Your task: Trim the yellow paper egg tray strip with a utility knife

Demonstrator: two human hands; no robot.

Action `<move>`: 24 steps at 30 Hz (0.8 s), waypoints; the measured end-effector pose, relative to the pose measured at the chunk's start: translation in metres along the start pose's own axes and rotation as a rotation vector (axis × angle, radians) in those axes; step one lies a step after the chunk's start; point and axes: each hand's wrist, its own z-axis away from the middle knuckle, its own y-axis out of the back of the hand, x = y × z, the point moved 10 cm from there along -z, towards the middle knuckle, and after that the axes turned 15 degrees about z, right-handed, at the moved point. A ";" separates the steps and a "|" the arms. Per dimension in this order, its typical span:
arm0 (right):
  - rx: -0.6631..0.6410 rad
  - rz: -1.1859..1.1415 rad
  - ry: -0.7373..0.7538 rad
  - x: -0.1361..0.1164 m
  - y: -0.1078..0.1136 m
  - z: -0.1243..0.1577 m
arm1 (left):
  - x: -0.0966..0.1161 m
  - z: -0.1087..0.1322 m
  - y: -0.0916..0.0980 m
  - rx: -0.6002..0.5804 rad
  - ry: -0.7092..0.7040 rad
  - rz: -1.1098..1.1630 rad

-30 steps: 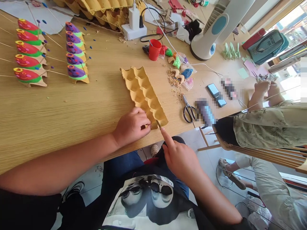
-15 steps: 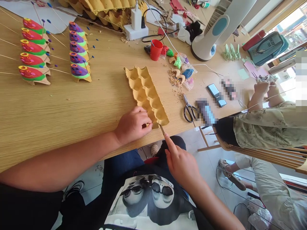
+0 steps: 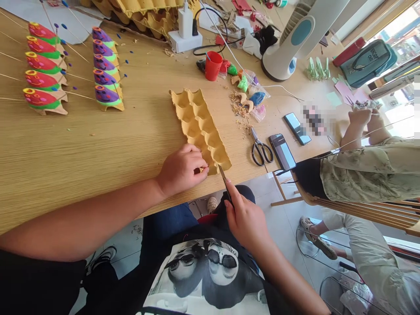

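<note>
Skidding on the ridged egg tray (image 3: 201, 122), the right hand's (image 3: 247, 218) clamped knife (image 3: 222, 173) could nick the left hand (image 3: 183, 169) pinching it.

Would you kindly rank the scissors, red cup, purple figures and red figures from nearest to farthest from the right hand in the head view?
1. Scissors: ahead of the right hand, slightly rightward.
2. Red cup: farther back, upright on the table.
3. Purple figures: off to the left.
4. Red figures: farther left, past the purple ones.
</note>
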 end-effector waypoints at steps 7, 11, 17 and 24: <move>-0.008 0.041 0.009 -0.004 0.003 -0.010 | 0.000 0.000 -0.001 -0.002 -0.020 -0.003; -0.022 0.043 -0.001 -0.002 0.001 -0.008 | 0.001 0.001 -0.001 -0.001 -0.029 -0.012; -0.069 0.121 -0.020 -0.008 0.009 -0.013 | 0.001 0.001 0.000 -0.001 -0.021 -0.007; -0.184 0.310 0.001 -0.017 0.023 -0.020 | 0.001 -0.001 -0.001 -0.004 -0.031 -0.032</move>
